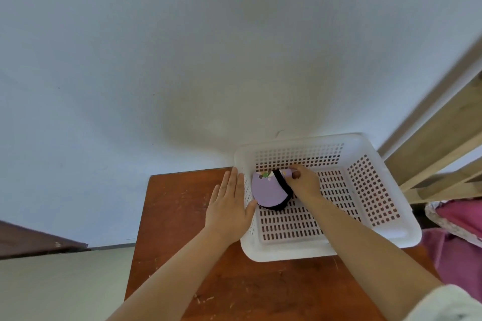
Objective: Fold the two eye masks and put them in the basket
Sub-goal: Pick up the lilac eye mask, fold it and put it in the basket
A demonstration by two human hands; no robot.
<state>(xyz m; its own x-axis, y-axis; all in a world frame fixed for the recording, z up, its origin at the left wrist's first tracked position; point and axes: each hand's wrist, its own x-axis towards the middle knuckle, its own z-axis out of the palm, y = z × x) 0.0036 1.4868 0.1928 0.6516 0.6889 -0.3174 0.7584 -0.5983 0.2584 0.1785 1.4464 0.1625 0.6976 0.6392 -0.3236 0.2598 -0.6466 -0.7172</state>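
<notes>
A white perforated basket [375,232] sits on the right part of a brown wooden table [177,216]. Inside it, at the far left corner, lies a folded lilac eye mask [267,191] with a black strap and black underside. My right hand [303,181] is inside the basket, fingers closed on the mask's right edge. My left hand [229,206] is flat and open against the basket's left outer wall, thumb touching the rim. I cannot tell whether a second mask lies under the lilac one.
A white wall rises right behind the table. A wooden frame [438,143] stands to the right, with pink fabric [459,242] below it. A dark wooden edge [39,240] shows at the left. Small crumbs dot the table's front.
</notes>
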